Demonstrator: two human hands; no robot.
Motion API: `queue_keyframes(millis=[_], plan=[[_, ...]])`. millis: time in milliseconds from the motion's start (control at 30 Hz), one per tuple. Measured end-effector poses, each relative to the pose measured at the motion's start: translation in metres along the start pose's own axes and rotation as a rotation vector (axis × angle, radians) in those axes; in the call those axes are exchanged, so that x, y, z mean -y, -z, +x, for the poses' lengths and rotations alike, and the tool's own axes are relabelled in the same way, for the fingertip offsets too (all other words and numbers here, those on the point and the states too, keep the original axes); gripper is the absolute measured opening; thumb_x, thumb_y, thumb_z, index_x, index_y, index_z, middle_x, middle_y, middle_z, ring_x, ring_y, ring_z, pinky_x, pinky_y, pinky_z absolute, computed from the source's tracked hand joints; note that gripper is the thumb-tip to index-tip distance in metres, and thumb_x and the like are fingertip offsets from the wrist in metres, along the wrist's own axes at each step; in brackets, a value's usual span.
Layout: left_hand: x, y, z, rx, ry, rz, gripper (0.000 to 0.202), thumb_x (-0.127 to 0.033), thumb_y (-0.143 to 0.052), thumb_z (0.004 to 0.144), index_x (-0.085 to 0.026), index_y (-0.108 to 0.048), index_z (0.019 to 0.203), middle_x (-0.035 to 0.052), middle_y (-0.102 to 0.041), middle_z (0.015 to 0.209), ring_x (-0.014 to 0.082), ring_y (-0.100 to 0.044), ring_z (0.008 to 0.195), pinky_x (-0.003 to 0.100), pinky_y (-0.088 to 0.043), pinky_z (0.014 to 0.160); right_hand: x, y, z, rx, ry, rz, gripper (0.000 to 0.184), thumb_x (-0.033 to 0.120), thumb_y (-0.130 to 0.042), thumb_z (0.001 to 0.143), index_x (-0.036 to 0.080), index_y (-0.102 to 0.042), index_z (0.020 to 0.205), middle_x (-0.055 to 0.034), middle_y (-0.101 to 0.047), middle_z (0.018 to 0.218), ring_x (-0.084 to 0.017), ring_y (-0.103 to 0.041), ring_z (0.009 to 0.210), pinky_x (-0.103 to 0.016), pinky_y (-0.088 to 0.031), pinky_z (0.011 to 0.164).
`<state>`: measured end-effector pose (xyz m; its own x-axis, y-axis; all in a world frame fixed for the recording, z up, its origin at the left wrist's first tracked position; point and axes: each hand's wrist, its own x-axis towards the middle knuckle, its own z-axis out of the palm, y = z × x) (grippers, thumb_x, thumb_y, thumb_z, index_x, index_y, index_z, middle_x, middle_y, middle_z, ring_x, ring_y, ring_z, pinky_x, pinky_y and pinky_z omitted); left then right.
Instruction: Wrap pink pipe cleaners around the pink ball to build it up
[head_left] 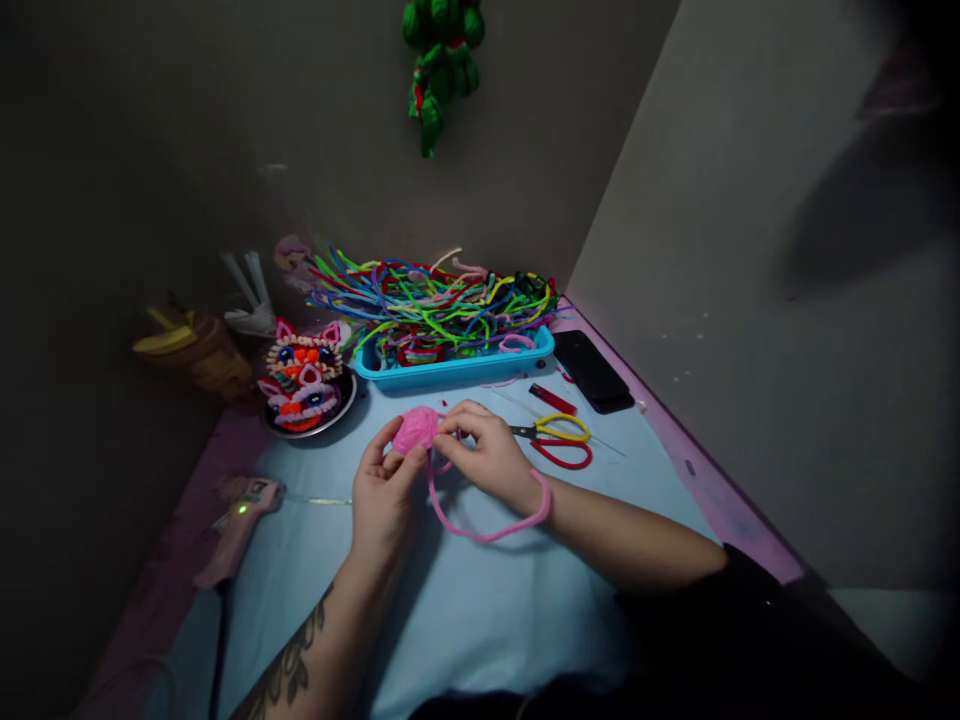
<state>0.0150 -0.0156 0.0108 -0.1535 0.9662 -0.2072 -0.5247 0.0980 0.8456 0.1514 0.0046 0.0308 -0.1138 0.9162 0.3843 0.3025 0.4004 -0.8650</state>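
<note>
A round pink piece of coiled pipe cleaner [415, 430] is between my hands above the table. My left hand [384, 487] grips it from the left, thumb in front and fingers behind. At its right edge, my right hand [484, 447] pinches with thumb and forefinger on the pink pipe cleaner strand [480, 538]. That strand hangs in a loop below the coil and passes over my right wrist. Exactly where the strand meets the coil is hidden by my fingers.
Behind my hands a blue tray [457, 374] holds many coloured pipe cleaners. Right of them lie scissors [562, 440], a red lighter [553, 399] and a black phone [594, 371]. On the left are a glue gun [244, 530] and a bowl [349, 402] with fuzzy animal-faced figures.
</note>
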Motion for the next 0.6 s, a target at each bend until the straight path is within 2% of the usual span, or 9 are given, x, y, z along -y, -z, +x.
queue_keyframes(millis=[133, 300, 400, 467, 533, 600], plan=[[0.001, -0.001, 0.0, -0.003, 0.009, 0.009, 0.066, -0.021, -0.085, 0.054, -0.016, -0.058, 0.114, 0.006, -0.074, 0.086, 0.0145, -0.069, 0.073, 0.026, -0.051, 0.075, 0.0, 0.003, 0.002, 0.078, -0.12, 0.114, 0.012, 0.021, -0.063, 0.077, 0.018, -0.064, 0.066, 0.0008, -0.053, 0.072, -0.012, -0.052, 0.071, -0.026, -0.041, 0.067], [0.001, -0.003, -0.001, -0.002, 0.016, 0.01, 0.064, -0.021, -0.085, 0.055, -0.016, -0.058, 0.113, 0.0062, -0.074, 0.088, 0.0141, -0.069, 0.074, 0.025, -0.051, 0.074, -0.011, 0.001, 0.005, 0.085, -0.22, 0.173, 0.013, 0.023, -0.067, 0.072, 0.017, -0.065, 0.061, 0.0004, -0.052, 0.075, -0.012, -0.051, 0.073, -0.029, -0.042, 0.075], [-0.002, -0.003, -0.001, -0.019, 0.01, -0.009, 0.063, -0.021, -0.085, 0.055, -0.016, -0.058, 0.113, 0.0051, -0.074, 0.085, 0.0123, -0.068, 0.072, 0.022, -0.05, 0.071, -0.015, 0.0, 0.006, 0.038, -0.17, 0.149, 0.005, 0.021, -0.066, 0.073, 0.018, -0.069, 0.07, -0.0009, -0.053, 0.079, -0.013, -0.052, 0.077, -0.029, -0.044, 0.075], [-0.005, -0.002, 0.0, -0.056, -0.006, -0.021, 0.063, -0.021, -0.085, 0.056, -0.017, -0.058, 0.113, 0.0029, -0.073, 0.08, 0.0107, -0.067, 0.068, 0.02, -0.05, 0.069, -0.013, -0.001, 0.004, 0.033, -0.102, 0.124, 0.011, 0.016, -0.063, 0.073, 0.019, -0.07, 0.081, -0.0018, -0.055, 0.083, -0.013, -0.053, 0.079, -0.029, -0.045, 0.074], [-0.007, -0.002, 0.002, -0.101, -0.023, -0.031, 0.063, -0.022, -0.084, 0.056, -0.018, -0.058, 0.113, 0.0015, -0.072, 0.078, 0.0097, -0.066, 0.066, 0.019, -0.049, 0.067, -0.008, -0.003, 0.0, 0.084, -0.024, 0.102, 0.024, 0.011, -0.062, 0.071, 0.02, -0.068, 0.092, -0.0018, -0.057, 0.085, -0.014, -0.054, 0.08, -0.027, -0.045, 0.071], [-0.007, -0.001, 0.003, -0.129, -0.038, -0.035, 0.064, -0.023, -0.085, 0.055, -0.018, -0.058, 0.113, 0.0015, -0.072, 0.078, 0.0099, -0.066, 0.066, 0.019, -0.049, 0.066, -0.002, -0.005, -0.005, 0.175, 0.051, 0.105, 0.028, 0.01, -0.064, 0.071, 0.021, -0.066, 0.096, -0.0015, -0.06, 0.086, -0.014, -0.056, 0.08, -0.028, -0.046, 0.072]])
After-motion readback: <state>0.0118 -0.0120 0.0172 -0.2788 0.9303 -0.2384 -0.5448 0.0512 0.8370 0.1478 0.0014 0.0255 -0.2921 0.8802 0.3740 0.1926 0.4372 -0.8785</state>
